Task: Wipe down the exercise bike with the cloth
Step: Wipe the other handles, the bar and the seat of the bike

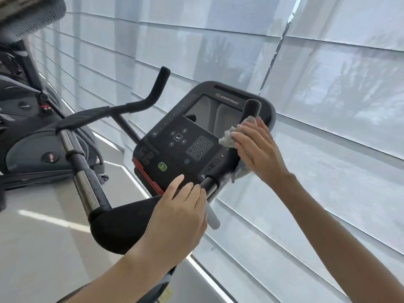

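Right hand (255, 149): reaches in from the lower right, forearm bare, palm turned toward the right edge of the console, fingers flat and close together, pressing the cloth against the upright handlebar post there.
Cloth (229, 136): grey, crumpled, bunched under the right hand's fingers; a fold sticks out past the fingertips over the console's right edge, and another part hangs below the heel of the hand beside the post.
Left hand (179, 206): comes up from the bottom of the view, knuckles up, fingers curled loosely and resting on the lower edge of the console where the bar meets it; whether it grips anything I cannot tell.
Exercise bike (122, 226): fills the middle of the view, black padded armrest under the left wrist, curved handlebars rising to the left and right.
Console (185, 136): tilted toward the viewer, dark screen at its top edge, keypad in the middle, green button near the lower left corner.
Window blinds (328, 95): pale, behind the bike.
Second machine (32, 138): stands at the left edge, well apart from both hands.
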### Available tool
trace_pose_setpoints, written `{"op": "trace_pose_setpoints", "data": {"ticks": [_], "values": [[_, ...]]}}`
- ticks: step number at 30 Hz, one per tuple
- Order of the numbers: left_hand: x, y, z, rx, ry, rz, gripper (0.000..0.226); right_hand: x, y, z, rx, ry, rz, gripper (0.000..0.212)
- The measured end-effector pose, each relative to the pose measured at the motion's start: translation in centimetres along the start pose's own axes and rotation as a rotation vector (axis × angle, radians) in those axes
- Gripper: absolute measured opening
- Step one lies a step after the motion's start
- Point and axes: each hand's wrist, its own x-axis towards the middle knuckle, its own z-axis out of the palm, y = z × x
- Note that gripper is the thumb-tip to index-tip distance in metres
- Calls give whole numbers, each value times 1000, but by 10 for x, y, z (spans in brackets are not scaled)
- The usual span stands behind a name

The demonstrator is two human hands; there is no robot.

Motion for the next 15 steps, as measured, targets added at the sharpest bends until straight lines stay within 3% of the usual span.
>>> {"op": "trace_pose_setpoints", "data": {"ticks": [5, 12, 15], "values": [[0, -2, -1, -41, 27, -13, 47, 28, 36, 18, -263, -45, -97, 17], [-8, -9, -12, -125, 95, -2, 40, 2, 3, 28, 25, -242, 54, 23], [-14, -6, -12, -158, 117, 19, 40, -14, -29, 27, 215, -288, 274, 17]]}}
